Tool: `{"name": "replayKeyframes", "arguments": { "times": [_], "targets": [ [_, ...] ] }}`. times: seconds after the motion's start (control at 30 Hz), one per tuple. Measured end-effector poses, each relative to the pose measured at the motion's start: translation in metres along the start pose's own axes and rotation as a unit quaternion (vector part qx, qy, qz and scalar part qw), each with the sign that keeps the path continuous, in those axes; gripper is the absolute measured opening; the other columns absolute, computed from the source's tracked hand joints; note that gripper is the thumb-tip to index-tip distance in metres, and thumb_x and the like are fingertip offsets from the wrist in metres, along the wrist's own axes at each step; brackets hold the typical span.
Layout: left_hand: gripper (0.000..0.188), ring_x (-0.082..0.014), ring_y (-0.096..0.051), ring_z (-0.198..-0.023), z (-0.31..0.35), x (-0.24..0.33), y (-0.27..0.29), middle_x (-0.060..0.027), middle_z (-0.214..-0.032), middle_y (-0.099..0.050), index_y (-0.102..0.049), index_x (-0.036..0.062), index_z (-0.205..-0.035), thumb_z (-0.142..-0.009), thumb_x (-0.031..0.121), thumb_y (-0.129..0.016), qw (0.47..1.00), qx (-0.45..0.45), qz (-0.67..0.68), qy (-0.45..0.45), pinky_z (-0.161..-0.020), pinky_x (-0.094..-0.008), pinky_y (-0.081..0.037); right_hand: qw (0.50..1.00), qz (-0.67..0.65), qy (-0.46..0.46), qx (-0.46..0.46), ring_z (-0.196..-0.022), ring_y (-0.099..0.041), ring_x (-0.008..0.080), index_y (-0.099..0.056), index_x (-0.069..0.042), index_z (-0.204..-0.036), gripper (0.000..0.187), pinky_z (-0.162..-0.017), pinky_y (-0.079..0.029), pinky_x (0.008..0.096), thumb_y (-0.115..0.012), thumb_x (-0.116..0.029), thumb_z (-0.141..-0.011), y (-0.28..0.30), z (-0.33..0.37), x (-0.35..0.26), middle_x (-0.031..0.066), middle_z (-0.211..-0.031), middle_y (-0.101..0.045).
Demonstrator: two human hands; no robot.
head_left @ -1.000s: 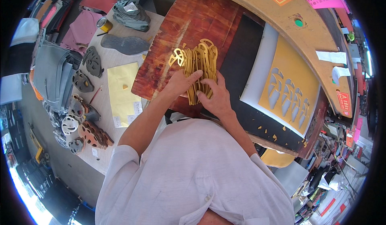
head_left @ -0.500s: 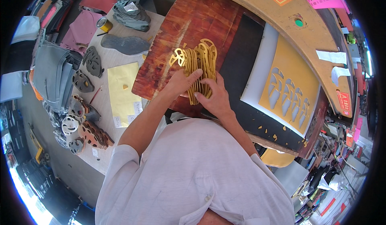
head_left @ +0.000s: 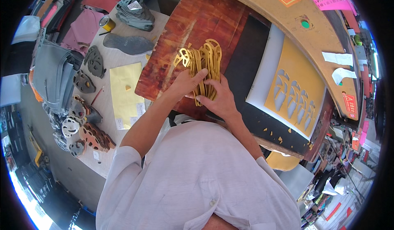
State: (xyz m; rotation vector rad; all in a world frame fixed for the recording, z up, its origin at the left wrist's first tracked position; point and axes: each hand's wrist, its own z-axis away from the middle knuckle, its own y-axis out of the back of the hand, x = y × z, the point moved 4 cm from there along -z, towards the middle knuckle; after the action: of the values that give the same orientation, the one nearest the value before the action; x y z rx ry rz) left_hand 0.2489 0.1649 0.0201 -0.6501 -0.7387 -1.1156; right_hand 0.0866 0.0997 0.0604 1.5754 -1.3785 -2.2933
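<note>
Both hands grip a bundle of yellow cut-out shoe upper pieces (head_left: pixel 201 59) over the reddish-brown board (head_left: pixel 209 12). The pieces stand on edge, side by side, with their looped, openwork ends pointing away from me. My left hand (head_left: pixel 187 83) is closed round the left side of the bundle, its thumb lying across the near part. From the right, my right hand (head_left: pixel 221 98) presses in with thumb and fingers. At the far left end, one or two pieces fan out from the others. The undersides of the pieces are hidden by my hands.
Right of the board lie a black mat (head_left: pixel 242 57) and a yellow sheet (head_left: pixel 297 57) with shoe-shaped cut-outs, small scraps near it. An orange-tan machine beam (head_left: pixel 320 33) arches beyond. The left table holds a pale yellow sheet (head_left: pixel 121 78), a dark sole shape (head_left: pixel 127 44) and several shoe uppers (head_left: pixel 94 135).
The yellow pieces are pressed slightly closer together at the near end. Both hands stay in nearly the same place.
</note>
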Motion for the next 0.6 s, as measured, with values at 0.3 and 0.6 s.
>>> {"name": "replayKeyframes", "arguments": {
  "times": [0.3, 0.6],
  "targets": [
    [0.067, -0.0179, -0.074, -0.099, -0.003, -0.01, 0.005, -0.0096, -0.123, -0.071, -0.057, 0.0082, -0.144, -0.102, 0.06, -0.063, 0.999, -0.002, 0.038, 0.034, -0.075, -0.0373, -0.066, 0.997, -0.077, -0.003, -0.002, -0.135, -0.057, 0.0368, -0.057, -0.009, -0.14, 0.061, -0.112, -0.049, 0.0426, -0.083, -0.018, -0.085, -0.002, 0.004, 0.02, 0.021, -0.15, -0.051],
    [0.098, -0.0324, -0.067, -0.124, 0.0, -0.036, -0.033, -0.0241, -0.135, -0.066, -0.029, -0.0094, -0.154, -0.089, 0.042, -0.083, 0.982, 0.145, 0.003, -0.121, -0.106, -0.0401, -0.052, 0.968, -0.231, -0.08, -0.058, -0.134, -0.06, 0.0325, -0.023, -0.004, -0.167, 0.091, -0.109, -0.05, 0.0387, -0.071, -0.007, -0.089, -0.009, 0.007, 0.016, 0.0241, -0.154, -0.053]
  ]
}}
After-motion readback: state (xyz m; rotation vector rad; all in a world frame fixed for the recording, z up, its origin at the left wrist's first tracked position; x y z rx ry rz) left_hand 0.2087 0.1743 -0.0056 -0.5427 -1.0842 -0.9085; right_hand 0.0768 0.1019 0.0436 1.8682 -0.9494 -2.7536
